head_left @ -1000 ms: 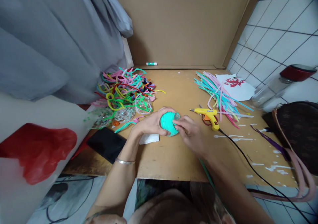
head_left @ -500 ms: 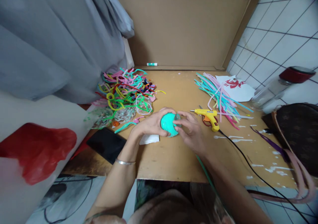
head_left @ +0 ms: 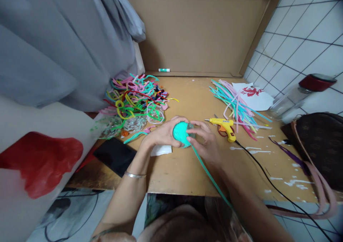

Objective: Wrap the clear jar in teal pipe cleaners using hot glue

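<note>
A round clear form (head_left: 190,127), mostly wrapped in turquoise pipe cleaner (head_left: 180,134), is held over the table. My left hand (head_left: 171,129) curls around its left side, thumb below and fingers above. At its right side, where a bare see-through patch shows, the fingers of my right hand (head_left: 203,139) press the strand against the form. From there a loose turquoise strand (head_left: 207,172) runs down to the right, under my right forearm. A white piece of paper (head_left: 161,150) lies beneath my left wrist.
A yellow glue gun (head_left: 224,126) lies right of my hands, its black cord trailing right. Pipe cleaners are bundled (head_left: 241,106) at right and heaped (head_left: 134,95) at left. A black phone-like slab (head_left: 115,156), a bottle (head_left: 302,93) and a brown bag (head_left: 318,142) also lie around.
The loose turquoise strand now shows as a taut line from the form past my right hand; before, only its lower part showed. Both hands stay almost in place.
</note>
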`<state>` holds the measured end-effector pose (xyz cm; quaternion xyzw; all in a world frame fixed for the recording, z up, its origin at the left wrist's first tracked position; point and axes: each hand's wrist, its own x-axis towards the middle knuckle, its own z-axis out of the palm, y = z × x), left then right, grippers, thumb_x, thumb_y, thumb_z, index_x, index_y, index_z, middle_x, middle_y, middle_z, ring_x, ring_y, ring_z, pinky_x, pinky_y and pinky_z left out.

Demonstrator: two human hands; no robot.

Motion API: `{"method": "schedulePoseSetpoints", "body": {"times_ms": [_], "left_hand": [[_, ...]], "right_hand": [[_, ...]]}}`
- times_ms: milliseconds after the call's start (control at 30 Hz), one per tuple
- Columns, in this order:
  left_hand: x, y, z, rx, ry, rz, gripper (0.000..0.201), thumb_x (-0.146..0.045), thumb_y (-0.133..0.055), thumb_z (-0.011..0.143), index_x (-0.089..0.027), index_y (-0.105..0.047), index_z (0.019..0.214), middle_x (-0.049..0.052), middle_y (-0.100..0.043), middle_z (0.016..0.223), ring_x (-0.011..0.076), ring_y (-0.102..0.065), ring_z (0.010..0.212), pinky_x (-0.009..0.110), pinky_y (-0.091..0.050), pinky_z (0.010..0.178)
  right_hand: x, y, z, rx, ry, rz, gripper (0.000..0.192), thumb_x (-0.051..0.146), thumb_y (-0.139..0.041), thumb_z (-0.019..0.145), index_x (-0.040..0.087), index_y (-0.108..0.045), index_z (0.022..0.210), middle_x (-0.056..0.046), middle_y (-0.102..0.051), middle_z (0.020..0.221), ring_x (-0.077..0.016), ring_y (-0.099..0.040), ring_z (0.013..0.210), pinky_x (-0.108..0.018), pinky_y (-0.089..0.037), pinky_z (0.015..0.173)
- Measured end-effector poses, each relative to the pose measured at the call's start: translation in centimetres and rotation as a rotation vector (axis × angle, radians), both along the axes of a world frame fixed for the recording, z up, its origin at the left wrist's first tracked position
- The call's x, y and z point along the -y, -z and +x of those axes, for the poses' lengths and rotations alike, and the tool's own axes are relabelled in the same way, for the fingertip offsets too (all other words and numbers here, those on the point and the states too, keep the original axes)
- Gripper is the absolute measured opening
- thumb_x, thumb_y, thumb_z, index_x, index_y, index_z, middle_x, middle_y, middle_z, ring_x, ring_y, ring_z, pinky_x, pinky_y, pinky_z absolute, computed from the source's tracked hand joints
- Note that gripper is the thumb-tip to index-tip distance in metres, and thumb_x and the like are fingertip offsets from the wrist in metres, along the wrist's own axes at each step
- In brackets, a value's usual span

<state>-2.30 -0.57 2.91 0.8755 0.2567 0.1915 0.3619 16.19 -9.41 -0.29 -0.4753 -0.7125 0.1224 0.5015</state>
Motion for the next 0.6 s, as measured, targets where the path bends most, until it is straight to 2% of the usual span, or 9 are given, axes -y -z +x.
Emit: {"method": "schedulePoseSetpoints", "body": {"times_ms": [167,267,333,400,500,600], "left_hand": [[0.1,0.2,0.2,0.020,-0.009,0.006,0.072,-0.028,-0.078,0.056,-0.021,-0.049,0.121,0.008,-0.054,0.121,0.0265,-0.056,0.110,0.041,-0.048,0.096],[0.2,0.4,0.3,0.042,-0.007,0.030,0.074,-0.027,-0.079,0.055,-0.022,-0.049,0.123,0.008,-0.053,0.125,0.0286,-0.054,0.116,0.044,-0.045,0.102],[0.2,0.6,0.4,0.050,-0.003,0.037,0.074,-0.027,-0.079,0.055,-0.023,-0.049,0.123,0.008,-0.053,0.129,0.0297,-0.052,0.121,0.046,-0.043,0.106],[0.2,0.7,0.3,0.050,0.001,0.035,0.074,-0.027,-0.080,0.056,-0.024,-0.049,0.123,0.008,-0.052,0.131,0.0303,-0.052,0.123,0.046,-0.042,0.107],[0.1,0.8,0.2,0.057,0.029,0.032,0.075,-0.028,-0.082,0.056,-0.024,-0.048,0.122,0.008,-0.051,0.132,0.0302,-0.051,0.123,0.046,-0.043,0.107],[0.0,0.9,0.1,0.062,0.054,0.022,0.075,-0.026,-0.081,0.057,-0.024,-0.046,0.123,0.008,-0.050,0.133,0.0288,-0.052,0.122,0.046,-0.044,0.105]], "right_hand": [[0.4,-0.9,-0.1,-0.075,0.040,-0.073,0.017,0.034,-0.061,0.087,0.026,-0.069,0.100,-0.007,-0.063,0.116,-0.0235,-0.060,0.112,-0.045,-0.049,0.098],[0.3,-1.0,-0.1,-0.095,0.166,-0.071,0.031,0.042,-0.050,0.093,0.026,-0.063,0.116,-0.009,-0.060,0.120,-0.0246,-0.056,0.118,-0.048,-0.043,0.104],[0.1,-0.7,-0.1,-0.077,0.261,-0.077,0.043,0.046,-0.038,0.097,0.024,-0.055,0.130,-0.011,-0.054,0.130,-0.0259,-0.049,0.127,-0.052,-0.037,0.109],[-0.2,-0.1,0.0,-0.026,0.331,-0.101,0.048,0.048,-0.030,0.099,0.025,-0.050,0.136,-0.011,-0.047,0.140,-0.0279,-0.041,0.135,-0.056,-0.031,0.112],[-0.5,0.6,-0.1,0.039,0.384,-0.126,0.048,0.049,-0.026,0.099,0.028,-0.053,0.133,-0.010,-0.040,0.147,-0.0295,-0.035,0.139,-0.059,-0.028,0.111],[-0.6,0.9,-0.2,0.087,0.346,-0.122,0.048,0.049,-0.026,0.100,0.028,-0.062,0.123,-0.009,-0.041,0.146,-0.0302,-0.036,0.138,-0.060,-0.029,0.110]]}}
